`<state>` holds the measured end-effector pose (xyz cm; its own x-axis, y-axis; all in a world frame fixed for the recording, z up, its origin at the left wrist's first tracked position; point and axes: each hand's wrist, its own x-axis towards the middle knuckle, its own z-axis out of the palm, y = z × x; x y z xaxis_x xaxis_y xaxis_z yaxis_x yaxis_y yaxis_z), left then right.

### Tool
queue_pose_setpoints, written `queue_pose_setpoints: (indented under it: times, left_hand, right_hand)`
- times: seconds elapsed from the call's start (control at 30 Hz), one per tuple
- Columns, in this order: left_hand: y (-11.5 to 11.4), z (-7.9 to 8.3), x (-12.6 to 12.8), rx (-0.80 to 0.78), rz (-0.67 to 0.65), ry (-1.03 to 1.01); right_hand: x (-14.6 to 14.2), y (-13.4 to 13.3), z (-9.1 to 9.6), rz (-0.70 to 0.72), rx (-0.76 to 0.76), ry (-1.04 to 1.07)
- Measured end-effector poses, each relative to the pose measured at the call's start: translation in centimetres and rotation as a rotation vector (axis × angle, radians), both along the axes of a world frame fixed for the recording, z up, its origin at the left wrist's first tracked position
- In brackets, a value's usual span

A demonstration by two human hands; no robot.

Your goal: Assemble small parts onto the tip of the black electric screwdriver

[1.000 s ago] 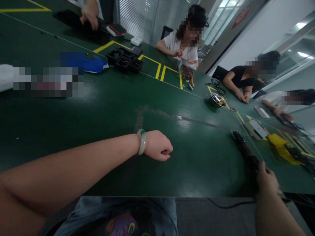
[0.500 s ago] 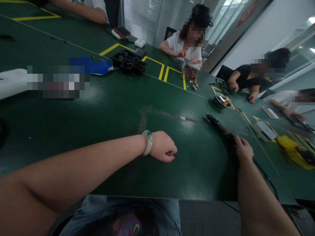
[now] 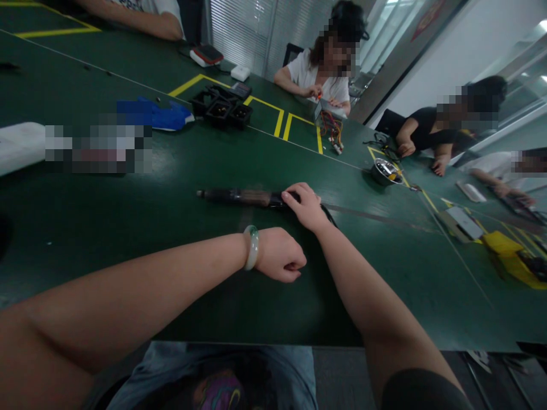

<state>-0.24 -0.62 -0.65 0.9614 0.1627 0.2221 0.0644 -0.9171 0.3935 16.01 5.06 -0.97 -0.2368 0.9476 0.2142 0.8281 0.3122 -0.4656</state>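
My right hand [image 3: 306, 206] grips the rear end of a black electric screwdriver [image 3: 250, 197] with a brown middle section. The screwdriver lies sideways just above or on the green table, its tip pointing left; I cannot tell whether it touches. A black cord [image 3: 329, 215] trails from behind my right hand. Nearer to me, my left hand [image 3: 280, 254] rests on the table as a loose fist, with no object showing in it. A pale green bangle [image 3: 251, 247] circles the left wrist.
Black plastic parts [image 3: 222, 107] and a blue item [image 3: 160, 114] lie beyond at the left. Farther right stand a metal bowl [image 3: 386, 172] and a yellow bin [image 3: 510, 256]. Several people sit across the table [image 3: 171, 210], one handling a box with coloured wires [image 3: 331, 125].
My right hand has carried the screwdriver from the right to the middle of the table, turning its tip to the left. My left fist has hardly moved.
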Motion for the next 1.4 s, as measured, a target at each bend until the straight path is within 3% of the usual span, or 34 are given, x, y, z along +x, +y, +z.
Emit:
queue_pose_setpoints:
  times: [0.13,0.27,0.33,0.43,0.5,0.6,0.67,0.8,0.87,0.93,1.0,1.07,1.17,1.23,1.3,1.4]
  left_hand:
    - [0.0,-0.1,0.0,0.013,-0.005,0.000]
    - [0.1,-0.3,-0.1,0.014,-0.006,-0.007]
    - [0.2,-0.4,-0.2,0.011,0.002,-0.013]
    - [0.4,-0.3,-0.3,0.027,0.010,-0.027]
    - [0.5,-0.1,-0.3,0.055,0.042,-0.044]
    - [0.7,0.5,-0.1,0.100,0.153,-0.087]
    - [0.8,1.0,0.0,0.129,0.290,-0.118]
    - [0.8,1.6,0.0,0.212,0.701,-0.188]
    - [0.9,1.4,-0.1,0.257,0.848,-0.183]
    - [1.1,0.9,-0.4,0.271,0.902,-0.126]
    - [1.2,0.5,-0.6,0.229,0.861,-0.039]
    - [1.3,0.4,-0.8,0.190,0.781,0.027]
    - [1.3,0.7,-0.8,0.189,0.648,0.051]
    - [1.2,0.9,-0.8,0.200,0.602,0.049]
    - [1.1,1.0,-0.7,0.210,0.597,0.049]
    - [1.2,1.0,-0.6,0.210,0.599,0.048]
  right_hand:
    - [-3.5,-1.6,-0.1,0.063,-0.055,0.012]
    - [-3.9,-2.4,-0.3,0.090,-0.071,0.110]
    - [-3.1,-2.7,0.2,0.039,-0.013,0.212]
    - [-0.9,-4.4,1.7,-0.175,0.095,0.343]
    - [1.0,-7.1,2.6,-0.306,0.080,0.332]
    - [4.3,-13.5,2.3,-0.391,0.021,0.127]
    - [6.7,-18.7,0.8,-0.544,0.048,-0.041]
    - [11.6,-27.6,-3.1,-0.928,0.119,-0.257]
    - [13.5,-30.1,-4.1,-0.917,0.128,-0.245]
    - [15.0,-30.9,-3.8,-0.927,0.102,-0.172]
    - [16.3,-29.9,-2.1,-1.048,0.090,-0.113]
    - [17.6,-27.1,0.8,-1.187,0.163,-0.117]
    - [19.5,-20.4,5.6,-1.187,0.322,-0.184]
    - [20.0,-15.3,7.5,-1.110,0.329,-0.197]
    - [19.7,-10.5,7.5,-1.016,0.240,-0.155]
    - [17.7,-5.3,4.3,-0.891,0.097,-0.106]
